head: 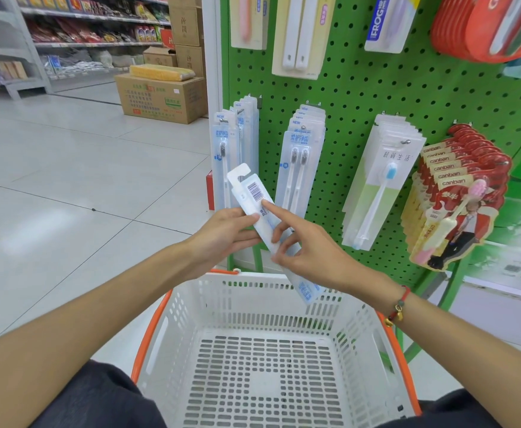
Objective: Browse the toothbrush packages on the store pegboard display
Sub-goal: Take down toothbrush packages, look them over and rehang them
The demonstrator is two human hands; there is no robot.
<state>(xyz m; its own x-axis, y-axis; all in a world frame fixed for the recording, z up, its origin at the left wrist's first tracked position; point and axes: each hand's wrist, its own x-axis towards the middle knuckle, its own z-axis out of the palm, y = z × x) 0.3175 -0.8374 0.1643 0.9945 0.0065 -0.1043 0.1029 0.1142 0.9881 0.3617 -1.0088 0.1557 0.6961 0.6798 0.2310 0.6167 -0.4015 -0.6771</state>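
Observation:
A white toothbrush package point(253, 193) is held back side up, its barcode showing, tilted in front of the green pegboard point(376, 97). My left hand point(222, 236) grips its left edge with thumb on top. My right hand point(305, 251) holds the package from the right, the index finger stretched out and touching the label just below the barcode. On the pegs behind hang a stack of single pale-blue toothbrush packs point(237, 140), twin packs point(302, 159), clear packs with a blue-headed brush point(383, 180) and red canban packs point(457, 199).
A white plastic shopping basket point(355, 319) with orange handles sits below my hands, nothing in it. More packages hang on the upper pegs point(296, 35). Cardboard boxes point(160, 94) stand on the tiled floor at the left, with store shelves point(92, 32) behind.

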